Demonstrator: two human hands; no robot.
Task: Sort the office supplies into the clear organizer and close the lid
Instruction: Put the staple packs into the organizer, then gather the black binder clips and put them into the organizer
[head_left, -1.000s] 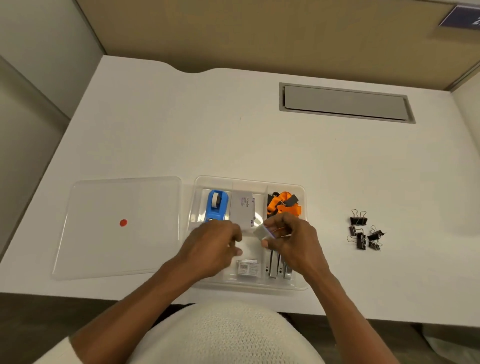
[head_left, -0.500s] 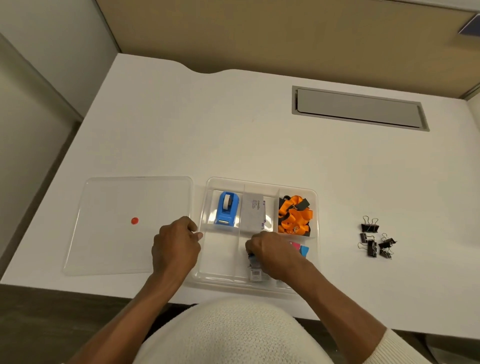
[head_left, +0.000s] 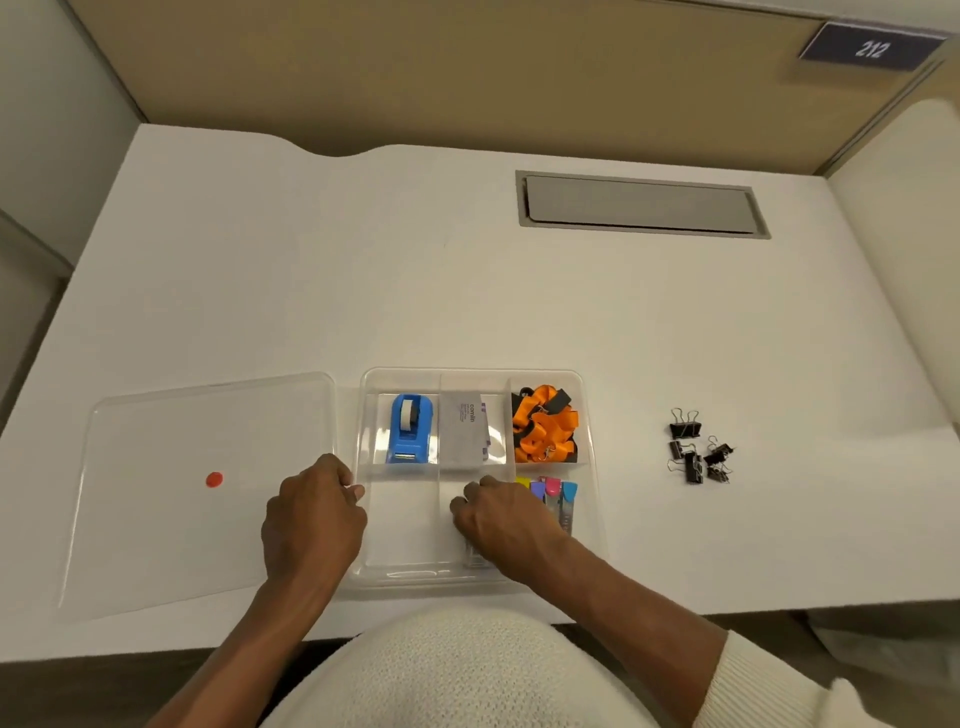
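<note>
The clear organizer (head_left: 593, 415) sits at the desk's front edge. Its back compartments hold a blue tape dispenser (head_left: 410, 431), a grey card pack (head_left: 461, 431) and an orange lanyard (head_left: 545, 431). Coloured-capped items (head_left: 560, 493) lie in the front right compartment. My left hand (head_left: 311, 519) is curled on the organizer's left rim. My right hand (head_left: 511, 527) lies palm down in the front middle compartment, covering what is under it; a small box edge (head_left: 475, 558) shows below the palm. The clear lid (head_left: 171, 530) with a red dot lies flat to the left.
A cluster of black binder clips (head_left: 696, 452) lies on the white desk to the right of the organizer. A grey cable hatch (head_left: 639, 205) is set into the desk at the back right. Partition walls close off the back and sides.
My right hand went down from above the organizer into the front middle compartment with the small box. My left hand moved left to the organizer's rim. The camera view shifted.
</note>
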